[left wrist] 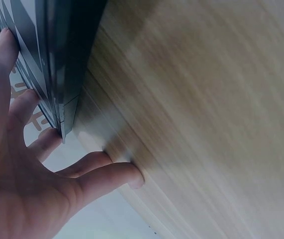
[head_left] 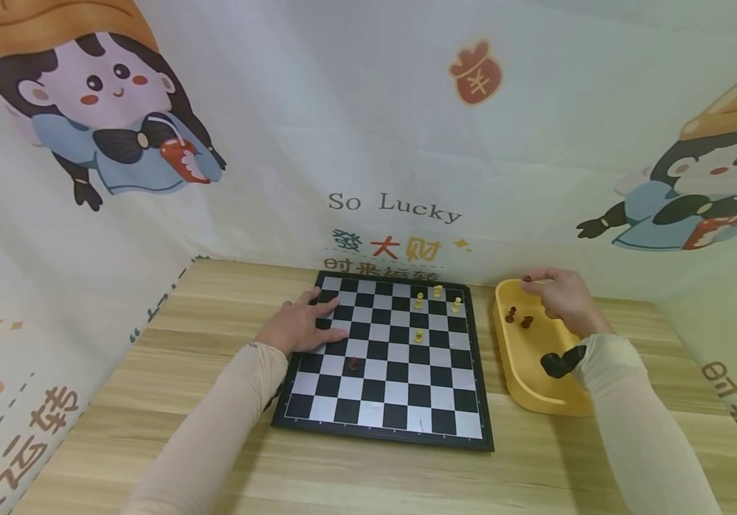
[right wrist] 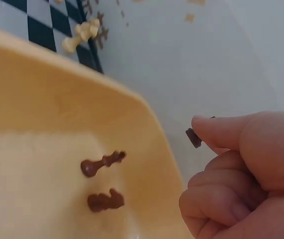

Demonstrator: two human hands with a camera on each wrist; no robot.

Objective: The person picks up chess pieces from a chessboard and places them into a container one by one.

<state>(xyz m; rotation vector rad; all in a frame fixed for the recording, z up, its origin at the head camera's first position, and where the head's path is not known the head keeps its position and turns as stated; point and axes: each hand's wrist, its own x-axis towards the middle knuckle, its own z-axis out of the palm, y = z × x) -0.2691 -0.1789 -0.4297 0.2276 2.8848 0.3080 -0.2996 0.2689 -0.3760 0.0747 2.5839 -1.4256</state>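
Note:
My left hand [head_left: 294, 323] rests spread on the left edge of a black-and-white chessboard [head_left: 381, 432]. In the left wrist view, some fingertips touch the board and others reach down to the table. Over the far end of a yellow tray [head_left: 549, 405], my right hand [head_left: 562, 297] pinches a dark chess piece [right wrist: 193, 138] between thumb and finger; most of it is hidden. Inside the tray lie a dark long-stemmed chess piece [right wrist: 102, 164] and a dark knight [right wrist: 105, 200]. One dark chess piece [head_left: 353, 365] stands on the board's near left part.
Several pale yellow chess pieces [head_left: 418, 335] stand on the board's far right part. The board and tray sit side by side on a wooden table [head_left: 214, 343]. A printed cloth [head_left: 368, 143] hangs behind the table and at its sides.

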